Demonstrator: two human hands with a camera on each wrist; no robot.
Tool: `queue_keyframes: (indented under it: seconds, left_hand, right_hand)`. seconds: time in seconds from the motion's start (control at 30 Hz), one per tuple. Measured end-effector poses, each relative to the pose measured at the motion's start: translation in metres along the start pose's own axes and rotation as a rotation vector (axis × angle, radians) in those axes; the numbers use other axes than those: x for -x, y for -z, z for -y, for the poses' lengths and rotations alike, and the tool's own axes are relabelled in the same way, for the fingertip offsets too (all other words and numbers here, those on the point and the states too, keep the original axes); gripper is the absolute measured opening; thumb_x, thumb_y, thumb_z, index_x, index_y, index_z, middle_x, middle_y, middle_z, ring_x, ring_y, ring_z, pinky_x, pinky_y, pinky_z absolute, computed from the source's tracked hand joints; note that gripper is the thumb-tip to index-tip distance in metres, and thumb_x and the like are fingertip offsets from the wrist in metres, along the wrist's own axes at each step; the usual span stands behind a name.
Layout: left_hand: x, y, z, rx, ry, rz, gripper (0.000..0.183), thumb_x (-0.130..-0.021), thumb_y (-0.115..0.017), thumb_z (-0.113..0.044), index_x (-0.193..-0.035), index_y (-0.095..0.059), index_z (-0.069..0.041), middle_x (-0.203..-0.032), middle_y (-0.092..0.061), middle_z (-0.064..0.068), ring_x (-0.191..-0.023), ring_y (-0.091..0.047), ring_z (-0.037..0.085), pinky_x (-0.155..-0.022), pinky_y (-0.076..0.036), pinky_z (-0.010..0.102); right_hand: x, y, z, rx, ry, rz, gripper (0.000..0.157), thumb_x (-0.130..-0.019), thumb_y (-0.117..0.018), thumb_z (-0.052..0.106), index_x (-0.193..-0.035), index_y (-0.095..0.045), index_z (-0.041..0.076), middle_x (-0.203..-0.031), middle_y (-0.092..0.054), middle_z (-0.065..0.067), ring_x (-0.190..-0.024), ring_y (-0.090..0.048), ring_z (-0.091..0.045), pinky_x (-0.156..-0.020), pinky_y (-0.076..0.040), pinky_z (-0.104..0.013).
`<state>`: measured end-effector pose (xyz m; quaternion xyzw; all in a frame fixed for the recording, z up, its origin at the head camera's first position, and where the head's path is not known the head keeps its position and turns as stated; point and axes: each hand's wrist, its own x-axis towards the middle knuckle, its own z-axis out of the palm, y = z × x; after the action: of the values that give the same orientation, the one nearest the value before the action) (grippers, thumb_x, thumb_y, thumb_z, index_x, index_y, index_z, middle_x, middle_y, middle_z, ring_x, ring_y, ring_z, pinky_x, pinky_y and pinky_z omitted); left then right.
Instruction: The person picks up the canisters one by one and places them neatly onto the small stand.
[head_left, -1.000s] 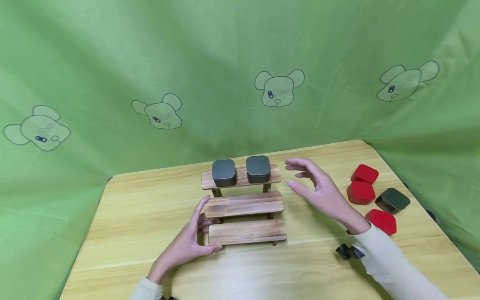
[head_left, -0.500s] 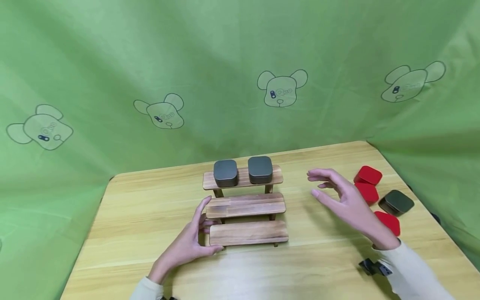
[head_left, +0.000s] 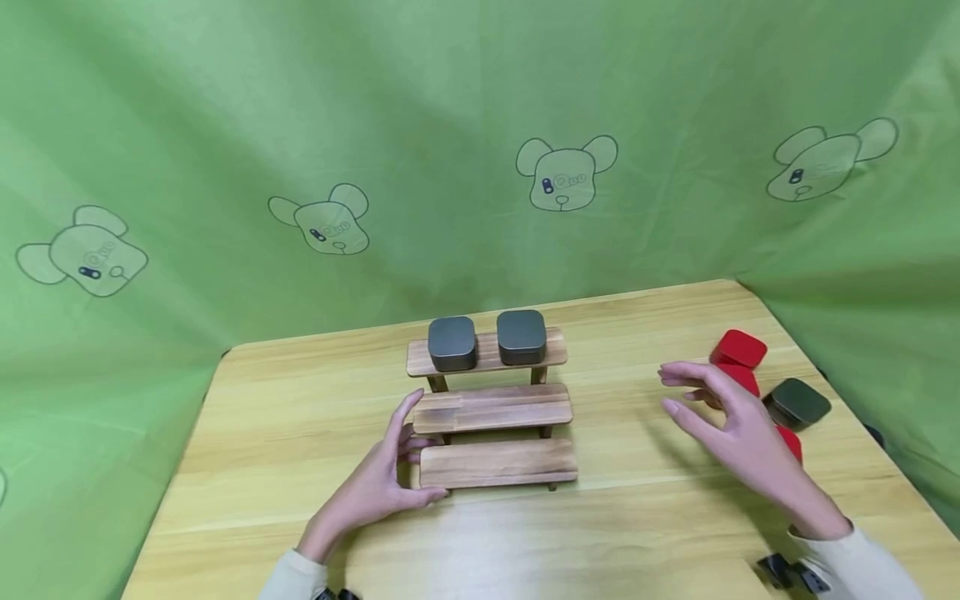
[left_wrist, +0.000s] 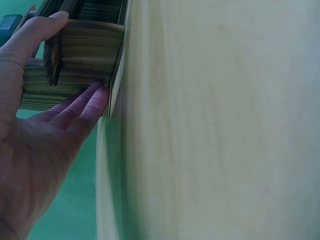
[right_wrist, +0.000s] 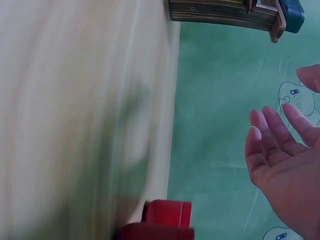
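A three-tier wooden display stand (head_left: 495, 462) stands mid-table. Two dark square tins, a left one (head_left: 452, 343) and a right one (head_left: 521, 337), sit on its top tier. My left hand (head_left: 375, 483) holds the stand's left end, thumb at the front and fingers behind; the left wrist view shows the thumb (left_wrist: 37, 32) on the wood. Over the table's right side hovers my right hand (head_left: 742, 437), its fingers loosely curved around nothing. Just beyond it lie red tins (head_left: 739, 348) and another dark tin (head_left: 797, 403), with some red ones partly hidden by the hand.
A green curtain (head_left: 442, 125) with printed bear heads hangs behind and beside the light wooden table (head_left: 285, 417). The middle and lowest tiers bear nothing. In the right wrist view, red tins (right_wrist: 170, 213) show at the bottom edge.
My right hand has moved right and slightly downward in view, from beside the stand's top tier toward the red and dark tins. The left hand stays on the stand.
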<state>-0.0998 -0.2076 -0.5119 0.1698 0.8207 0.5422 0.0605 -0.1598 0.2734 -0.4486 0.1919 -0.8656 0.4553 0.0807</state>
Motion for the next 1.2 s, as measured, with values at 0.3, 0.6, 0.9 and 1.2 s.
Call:
queue_keyframes:
  seconds: [0.3,0.6,0.9,1.2]
  left_hand:
    - [-0.002,0.002,0.000,0.009,0.012,0.011,0.143,-0.075,-0.102,-0.011,-0.175,-0.003,-0.038,-0.156,-0.049,0.032,-0.135,-0.063,0.034,-0.110,-0.054,0.049]
    - [-0.001,0.004,0.000,0.000,0.014,0.022,0.141,-0.077,-0.103,-0.017,-0.174,-0.004,-0.043,-0.155,-0.052,0.030,-0.135,-0.063,0.031,-0.110,-0.054,0.045]
    - [0.002,0.007,0.002,-0.010,0.024,0.028,0.140,-0.078,-0.102,-0.019,-0.174,-0.003,-0.043,-0.150,-0.058,0.026,-0.134,-0.064,0.030,-0.110,-0.055,0.043]
    - [0.000,0.006,0.003,0.014,0.017,0.035,0.141,-0.078,-0.102,-0.017,-0.174,-0.002,-0.043,-0.152,-0.055,0.029,-0.136,-0.063,0.032,-0.111,-0.054,0.044]
  right_hand:
    - [0.013,0.012,-0.009,0.084,-0.017,-0.039,0.050,-0.097,-0.084,0.007,-0.143,-0.068,0.021,-0.133,-0.069,0.001,-0.117,-0.060,0.000,-0.087,-0.050,-0.014]
    - [0.032,0.028,-0.024,0.105,-0.079,-0.027,0.055,-0.098,-0.083,0.009,-0.148,-0.064,0.021,-0.134,-0.068,0.008,-0.116,-0.061,0.002,-0.088,-0.047,-0.007]
    - [0.057,0.035,-0.042,0.117,-0.157,-0.058,0.063,-0.097,-0.085,0.010,-0.154,-0.059,0.016,-0.137,-0.065,0.014,-0.117,-0.059,0.010,-0.094,-0.038,-0.004]
    - [0.064,0.047,-0.059,0.261,-0.273,-0.060,0.065,-0.098,-0.087,0.027,-0.153,-0.059,0.010,-0.138,-0.056,-0.002,-0.111,-0.044,0.003,-0.079,-0.033,-0.008]
